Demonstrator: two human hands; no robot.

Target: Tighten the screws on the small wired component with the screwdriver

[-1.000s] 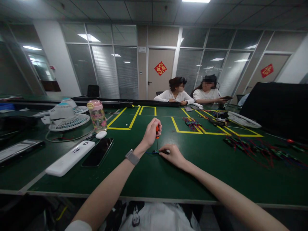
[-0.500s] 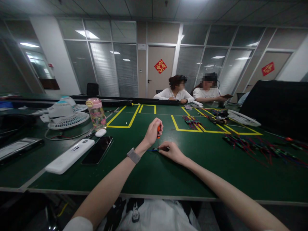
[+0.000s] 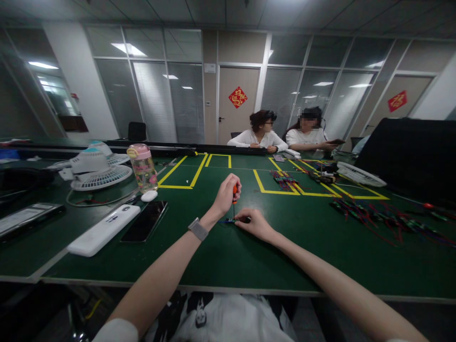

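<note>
My left hand [image 3: 228,194] is closed round the orange handle of a screwdriver [image 3: 234,191], held upright. Its thin shaft points down, the tip meeting a small circuit board [image 3: 231,221] with wires that lies on the green table. With thumb and fingertips my right hand [image 3: 253,224] grips the board's right end. The fingers cover part of the board, so its details are too small to make out. A grey-banded watch sits on my left wrist.
A dark phone [image 3: 144,222], a white power bank-like case [image 3: 104,231], a drink bottle [image 3: 143,168] and a fan [image 3: 100,171] are to the left. Wired circuit boards [image 3: 388,216] lie right. Two people sit across the table [image 3: 213,266].
Almost nothing differs. Both hands, the screwdriver and the circuit board hold the same places.
</note>
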